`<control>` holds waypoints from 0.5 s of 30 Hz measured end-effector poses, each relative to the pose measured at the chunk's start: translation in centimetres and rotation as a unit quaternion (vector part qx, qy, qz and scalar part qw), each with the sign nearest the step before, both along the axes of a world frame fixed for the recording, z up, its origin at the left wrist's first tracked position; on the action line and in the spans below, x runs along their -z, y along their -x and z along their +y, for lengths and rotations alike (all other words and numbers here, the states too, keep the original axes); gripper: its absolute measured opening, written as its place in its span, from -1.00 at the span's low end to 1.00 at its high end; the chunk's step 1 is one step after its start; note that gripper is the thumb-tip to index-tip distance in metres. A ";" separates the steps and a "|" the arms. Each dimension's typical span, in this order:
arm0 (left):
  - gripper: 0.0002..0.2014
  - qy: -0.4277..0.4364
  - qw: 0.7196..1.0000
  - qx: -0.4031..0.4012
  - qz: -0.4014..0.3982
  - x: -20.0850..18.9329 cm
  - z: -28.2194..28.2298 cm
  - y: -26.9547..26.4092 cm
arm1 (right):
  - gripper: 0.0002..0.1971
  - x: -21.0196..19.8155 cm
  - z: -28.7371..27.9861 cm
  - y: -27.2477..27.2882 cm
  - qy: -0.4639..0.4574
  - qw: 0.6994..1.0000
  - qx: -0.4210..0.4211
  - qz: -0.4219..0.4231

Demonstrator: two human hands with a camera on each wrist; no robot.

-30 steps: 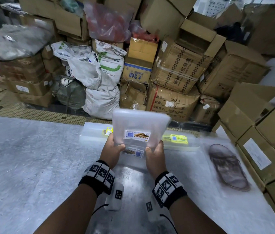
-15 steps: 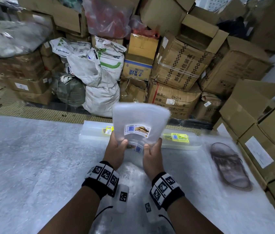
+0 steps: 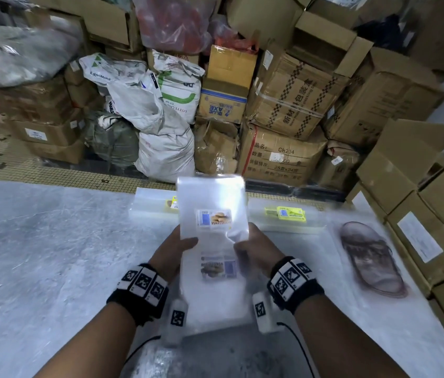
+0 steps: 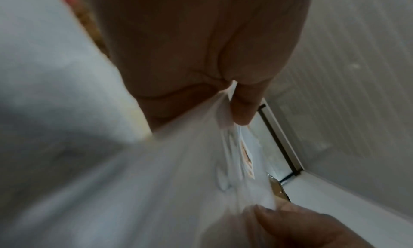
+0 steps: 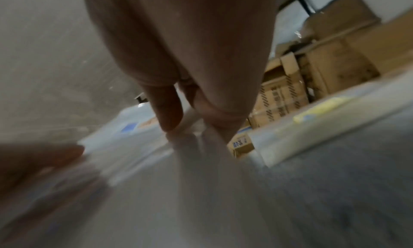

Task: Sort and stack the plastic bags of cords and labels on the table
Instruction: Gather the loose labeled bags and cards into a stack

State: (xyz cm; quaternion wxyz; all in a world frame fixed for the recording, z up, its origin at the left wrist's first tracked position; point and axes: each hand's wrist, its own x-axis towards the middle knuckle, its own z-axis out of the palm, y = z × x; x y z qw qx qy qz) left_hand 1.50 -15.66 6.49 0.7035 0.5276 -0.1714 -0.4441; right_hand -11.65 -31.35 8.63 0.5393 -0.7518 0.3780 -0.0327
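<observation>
Clear plastic bag (image 3: 211,203) with a printed label (image 3: 214,219) is held upright over the grey bench (image 3: 51,255), left hand (image 3: 173,252) and right hand (image 3: 256,253) pinching its lower corners. Left wrist view: thumb (image 4: 243,108) pinches the film. Right wrist view: fingers (image 5: 167,108) pinch it too.

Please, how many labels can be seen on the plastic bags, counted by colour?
Yellow labels: 2
Blue-and-white labels: 2, one of them on the held bag
Total: 4
</observation>
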 end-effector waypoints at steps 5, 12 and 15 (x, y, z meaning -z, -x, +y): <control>-0.37 -0.013 0.993 -0.024 0.117 4.6 2.4 3.8 | -0.47 3.1 1.2 1.5 -0.079 0.996 0.003 0.045; -0.27 -0.105 0.992 -0.067 0.035 6.9 3.3 6.6 | -0.54 6.8 2.8 3.0 -0.142 0.988 0.046 0.028; -0.57 -0.136 0.982 -0.124 0.043 7.2 3.8 7.3 | -0.80 7.7 2.8 4.8 -0.186 0.982 0.041 0.013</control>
